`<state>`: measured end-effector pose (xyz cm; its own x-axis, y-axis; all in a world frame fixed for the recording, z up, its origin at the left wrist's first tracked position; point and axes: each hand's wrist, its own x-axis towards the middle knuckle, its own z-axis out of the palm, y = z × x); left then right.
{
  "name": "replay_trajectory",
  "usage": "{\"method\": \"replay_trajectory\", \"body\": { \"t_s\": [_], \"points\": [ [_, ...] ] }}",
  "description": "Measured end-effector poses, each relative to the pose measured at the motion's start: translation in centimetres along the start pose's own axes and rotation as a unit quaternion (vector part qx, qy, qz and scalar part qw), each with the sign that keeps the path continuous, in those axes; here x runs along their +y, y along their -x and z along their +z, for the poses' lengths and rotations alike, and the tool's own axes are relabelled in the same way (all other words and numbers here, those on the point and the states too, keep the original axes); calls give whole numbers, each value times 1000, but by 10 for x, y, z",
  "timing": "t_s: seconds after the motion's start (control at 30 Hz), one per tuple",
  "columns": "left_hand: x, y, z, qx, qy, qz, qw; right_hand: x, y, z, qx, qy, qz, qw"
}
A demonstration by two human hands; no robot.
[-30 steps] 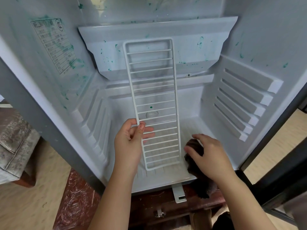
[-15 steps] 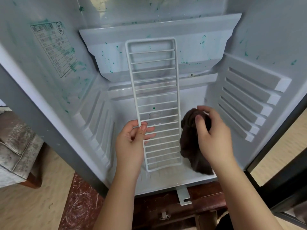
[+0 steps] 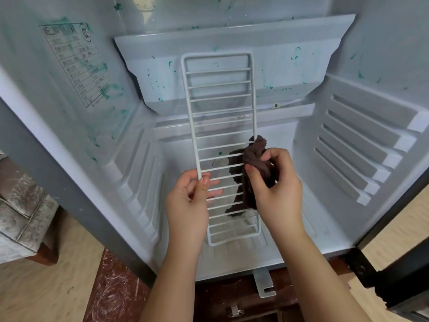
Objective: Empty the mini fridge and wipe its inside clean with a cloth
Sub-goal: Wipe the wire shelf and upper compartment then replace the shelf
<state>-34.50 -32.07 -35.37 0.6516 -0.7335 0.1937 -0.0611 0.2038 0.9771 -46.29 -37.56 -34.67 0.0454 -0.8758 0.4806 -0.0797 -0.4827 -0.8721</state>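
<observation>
Inside the open mini fridge, the left hand grips the white wire shelf upright by its left edge; the right hand pinches a brown cloth against its right rail.

- The right hand rises from the front lip of the fridge to the right rail of the wire rack.
- The brown cloth comes up with it and now folds over that rail, part hanging behind the wires.
</observation>
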Motion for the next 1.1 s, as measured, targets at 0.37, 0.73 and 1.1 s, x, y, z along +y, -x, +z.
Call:
{"method": "replay_trajectory", "body": {
  "t_s": [0.37,0.73,1.1],
  "points": [
    [-2,-7,2,11,1,-24,1000,-30,-60,16,55,48,-68,995],
    [-3,-5,1,17,-4,-17,1000,6,-1,2,3,56,50,997],
    [-6,20,15,-97,-179,-3,979,22,75,-43,-29,150,168,974]
  ]
}}
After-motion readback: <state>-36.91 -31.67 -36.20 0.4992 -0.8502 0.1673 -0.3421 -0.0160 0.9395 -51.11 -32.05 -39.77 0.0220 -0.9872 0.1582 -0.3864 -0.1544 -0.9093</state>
